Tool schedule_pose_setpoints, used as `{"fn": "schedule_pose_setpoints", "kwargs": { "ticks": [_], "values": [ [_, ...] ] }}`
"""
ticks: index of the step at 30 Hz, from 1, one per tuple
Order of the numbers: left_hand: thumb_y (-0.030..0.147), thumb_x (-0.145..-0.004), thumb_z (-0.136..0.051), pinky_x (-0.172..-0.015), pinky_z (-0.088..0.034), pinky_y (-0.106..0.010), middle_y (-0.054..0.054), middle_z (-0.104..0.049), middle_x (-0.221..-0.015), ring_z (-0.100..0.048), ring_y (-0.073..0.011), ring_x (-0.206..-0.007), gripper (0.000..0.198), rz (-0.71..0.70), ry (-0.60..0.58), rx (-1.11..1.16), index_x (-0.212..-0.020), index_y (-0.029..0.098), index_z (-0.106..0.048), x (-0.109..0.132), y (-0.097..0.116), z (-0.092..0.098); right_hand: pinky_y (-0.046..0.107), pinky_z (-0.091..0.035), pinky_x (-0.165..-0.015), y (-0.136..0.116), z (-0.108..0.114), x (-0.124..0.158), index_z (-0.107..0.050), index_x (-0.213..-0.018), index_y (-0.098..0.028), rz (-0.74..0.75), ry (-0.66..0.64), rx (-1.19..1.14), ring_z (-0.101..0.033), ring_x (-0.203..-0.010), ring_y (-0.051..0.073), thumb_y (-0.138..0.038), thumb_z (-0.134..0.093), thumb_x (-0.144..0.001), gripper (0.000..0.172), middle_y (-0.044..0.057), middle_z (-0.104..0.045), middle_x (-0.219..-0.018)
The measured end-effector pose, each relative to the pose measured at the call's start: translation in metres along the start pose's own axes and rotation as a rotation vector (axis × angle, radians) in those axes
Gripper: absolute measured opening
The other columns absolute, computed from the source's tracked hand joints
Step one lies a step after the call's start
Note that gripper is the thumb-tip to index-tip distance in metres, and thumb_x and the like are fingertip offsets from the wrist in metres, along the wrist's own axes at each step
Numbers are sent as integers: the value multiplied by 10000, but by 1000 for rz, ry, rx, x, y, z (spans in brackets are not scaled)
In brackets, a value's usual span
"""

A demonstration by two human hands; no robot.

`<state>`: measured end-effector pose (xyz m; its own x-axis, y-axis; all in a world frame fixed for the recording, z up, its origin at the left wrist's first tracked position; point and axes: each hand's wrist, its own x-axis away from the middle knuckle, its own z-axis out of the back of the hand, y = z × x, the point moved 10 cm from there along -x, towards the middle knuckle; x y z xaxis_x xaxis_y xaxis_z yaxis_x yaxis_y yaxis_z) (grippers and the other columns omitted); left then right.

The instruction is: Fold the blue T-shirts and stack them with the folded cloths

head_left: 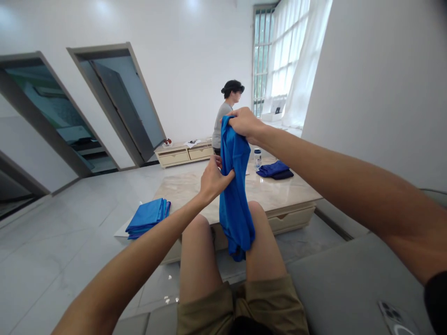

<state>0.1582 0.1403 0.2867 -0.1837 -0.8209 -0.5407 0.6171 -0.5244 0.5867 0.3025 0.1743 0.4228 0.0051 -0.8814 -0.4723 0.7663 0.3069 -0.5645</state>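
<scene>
A length of bright blue cloth hangs in loose vertical folds in front of me; whether it is a garment I cannot tell. High up, my right hand pinches its top edge. Lower down, at the cloth's left side, my left hand has its thumb across the front and its fingers curled at the edge, partly hidden. The bottom end dangles between my knees, against my right leg. On the table's left corner lies a neat stack of folded blue cloths.
A marble-topped low table stands before my knees. On it are dark blue folded cloths and a jar with a blue label. A person is beyond it. A phone lies on the grey sofa.
</scene>
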Motion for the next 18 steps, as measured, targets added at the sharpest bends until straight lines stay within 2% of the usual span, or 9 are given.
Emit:
{"fn": "schedule_pose_setpoints", "kwargs": {
  "ticks": [3, 5, 7, 10, 13, 15, 18],
  "values": [
    [436, -834, -792, -824, -550, -407, -97, -663, -1209, -699, -281, -1047, 540, -32, 67, -56, -1238, 271, -474, 9, 5, 3, 445, -633, -877, 1, 7, 3, -716, -1248, -217, -26, 69, -122, -754, -993, 312, -433, -634, -994, 344, 107, -792, -954],
    [416, -835, -787, -942, -559, -457, -145, -633, -1320, -678, -328, -1188, 582, -117, 138, -117, -1298, 260, -470, 13, 17, 7, 434, -637, -871, 1, 5, 4, -714, -1256, -218, -26, 64, -181, -749, -959, 294, -419, -643, -983, 347, 100, -784, -927],
    [348, -853, -753, -1015, -546, -486, -164, -635, -1363, -661, -358, -1269, 570, -166, 158, -182, -1348, 254, -487, 11, 26, 6, 422, -642, -860, 2, 1, 5, -711, -1268, -222, -23, 55, -214, -745, -932, 283, -420, -669, -962, 366, 89, -775, -902],
    [289, -896, -681, -915, -561, -462, -138, -738, -1209, -726, -371, -1160, 427, -69, 14, -269, -1313, 255, -593, -5, 16, -6, 395, -642, -854, 10, 2, 8, -710, -1296, -251, -26, 90, -221, -743, -950, 275, -434, -678, -958, 385, 77, -778, -938],
    [365, -972, -622, -800, -545, -404, -94, -795, -931, -768, -346, -975, 174, 5, -219, -341, -1044, 256, -738, -17, -8, -12, 402, -640, -851, 20, 13, 12, -714, -1322, -256, -13, 124, -188, -742, -980, 285, -435, -678, -970, 397, 87, -786, -1021],
    [413, -1010, -578, -784, -537, -389, -86, -794, -829, -772, -332, -923, 281, 5, -296, -409, -876, 252, -765, -23, -23, 1, 423, -641, -843, 27, 23, 15, -731, -1306, -242, -10, 126, -143, -742, -967, 301, -413, -700, -968, 381, 101, -786, -1035],
    [409, -952, -659, -837, -544, -425, -139, -811, -913, -770, -383, -988, 252, 44, -225, -659, -862, 221, -801, -37, -47, 48, 459, -630, -874, 33, 37, 16, -781, -1203, -209, 13, 96, -10, -735, -967, 326, -299, -714, -956, 271, 118, -781, -1004]
  ]
}}
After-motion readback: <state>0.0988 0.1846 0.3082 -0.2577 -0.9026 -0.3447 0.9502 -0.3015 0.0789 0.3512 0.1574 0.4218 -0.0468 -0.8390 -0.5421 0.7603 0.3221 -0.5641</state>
